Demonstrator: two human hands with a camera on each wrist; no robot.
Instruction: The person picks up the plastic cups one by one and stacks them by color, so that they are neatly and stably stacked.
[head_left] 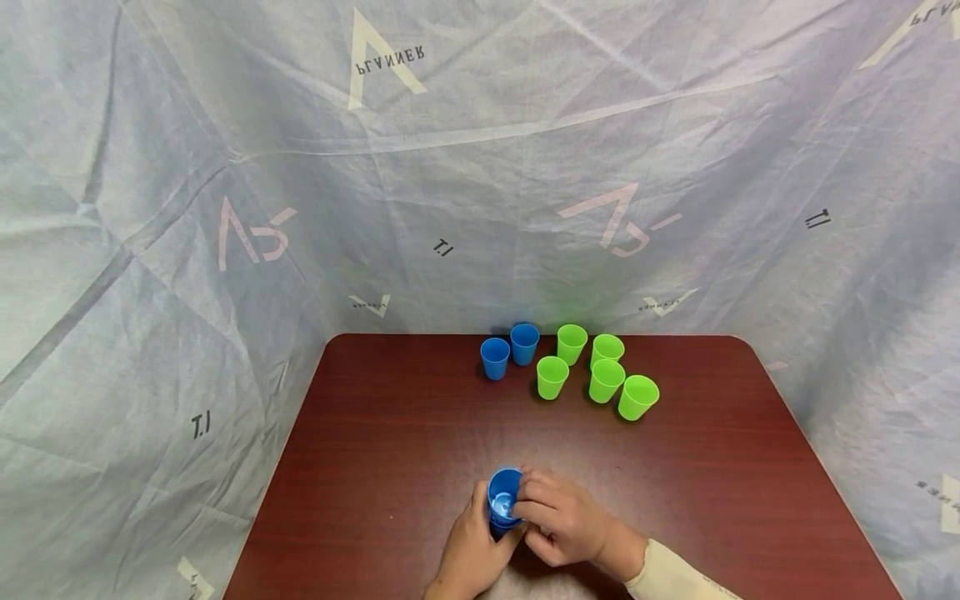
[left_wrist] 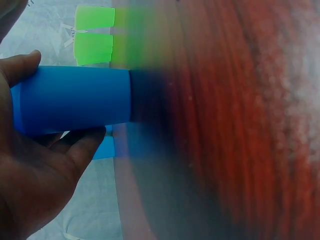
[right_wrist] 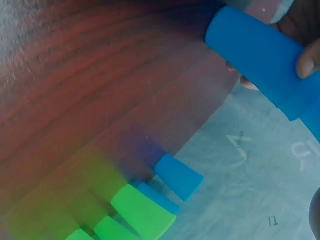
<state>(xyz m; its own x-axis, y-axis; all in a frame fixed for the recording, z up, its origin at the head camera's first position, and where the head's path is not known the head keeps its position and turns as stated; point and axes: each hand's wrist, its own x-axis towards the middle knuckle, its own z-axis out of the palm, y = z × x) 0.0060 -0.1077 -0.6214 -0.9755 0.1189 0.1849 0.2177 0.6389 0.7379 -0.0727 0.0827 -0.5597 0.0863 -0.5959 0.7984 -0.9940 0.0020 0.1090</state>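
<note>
A blue cup [head_left: 504, 479] sits nested in another blue cup [left_wrist: 75, 97] just above or on the table's near part; the head view cannot tell which. My left hand [head_left: 472, 542] grips the lower cup from the side, thumb and fingers around its wall. My right hand [head_left: 566, 515] is at the upper cup's right rim with curled fingers, their tips over the edge, and appears to pinch it. In the right wrist view the stack [right_wrist: 255, 55] slants, and the left thumb lies across the lower cup.
Two blue cups [head_left: 495, 360] stand upright near the table's far edge. Right of them are several green cups [head_left: 606, 383], also upright. The dark red wooden table [head_left: 360, 467] is bordered by hanging grey cloth [head_left: 465, 192] at the back and sides.
</note>
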